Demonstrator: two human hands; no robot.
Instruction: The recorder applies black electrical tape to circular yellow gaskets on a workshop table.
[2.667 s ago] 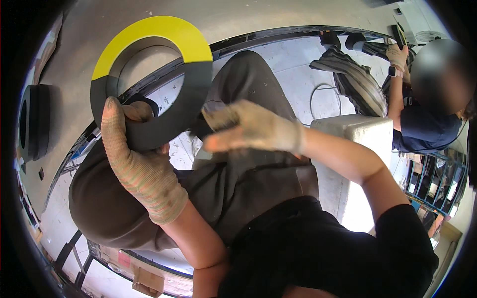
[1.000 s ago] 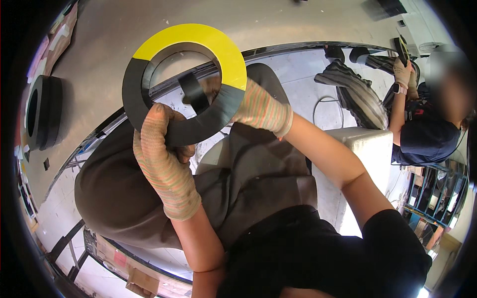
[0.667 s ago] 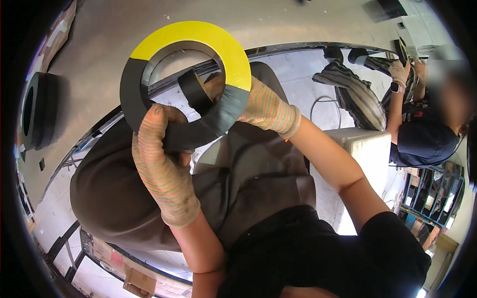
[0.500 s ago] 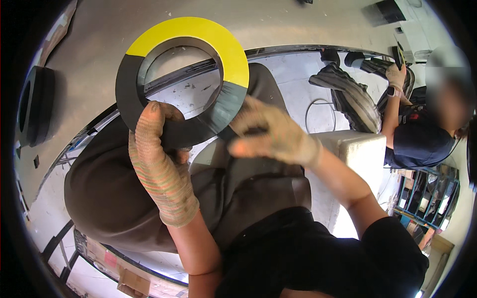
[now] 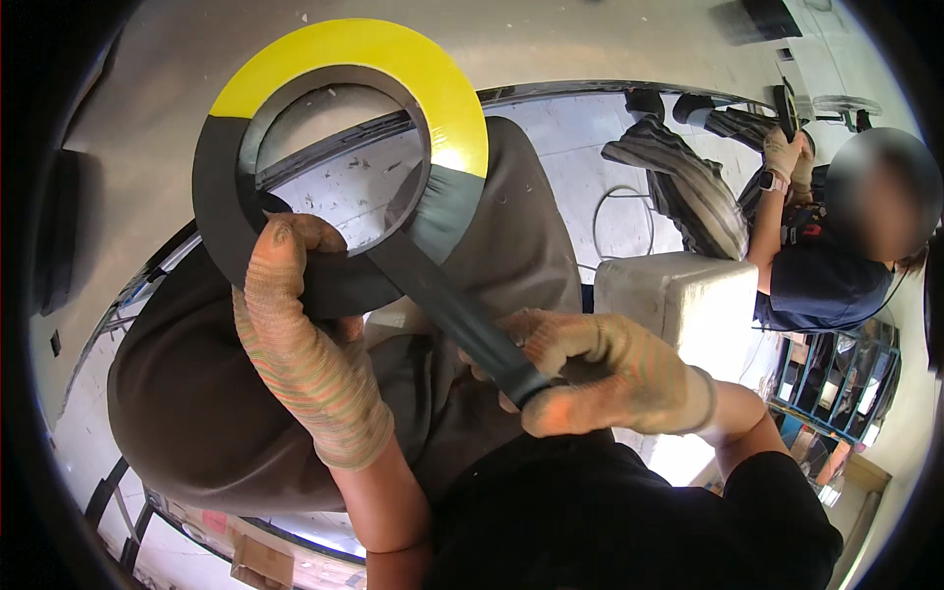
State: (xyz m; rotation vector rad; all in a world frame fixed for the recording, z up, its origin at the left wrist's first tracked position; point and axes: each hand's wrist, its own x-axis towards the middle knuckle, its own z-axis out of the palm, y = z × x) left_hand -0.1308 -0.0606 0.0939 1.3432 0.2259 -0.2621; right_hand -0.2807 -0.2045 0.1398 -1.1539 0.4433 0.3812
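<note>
A flat ring (image 5: 369,47), part yellow, part black and part glossy grey, is raised above my lap, tilted toward me. My left hand (image 5: 310,344), in a striped knit glove, grips its lower left rim, with the thumb in front and some fingers hidden behind. From the lower part of the ring a dark strip (image 5: 447,307), which looks like tape, stretches taut down to the right. My right hand (image 5: 634,379), gloved too, pinches the strip's far end between thumb and fingers.
Beyond the ring spreads a grey-brown tabletop (image 5: 551,44) with a black round object (image 5: 64,231) at its left. A white block (image 5: 678,280) stands at my right. Farther right sits a co-worker (image 5: 826,256) holding a dark object. Behind is a blue rack (image 5: 836,379); a cardboard box (image 5: 264,559) lies below left.
My right hand has moved from beside the ring down and to the right, and the dark strip now stretches from ring to hand. The ring has shifted slightly left and up.
</note>
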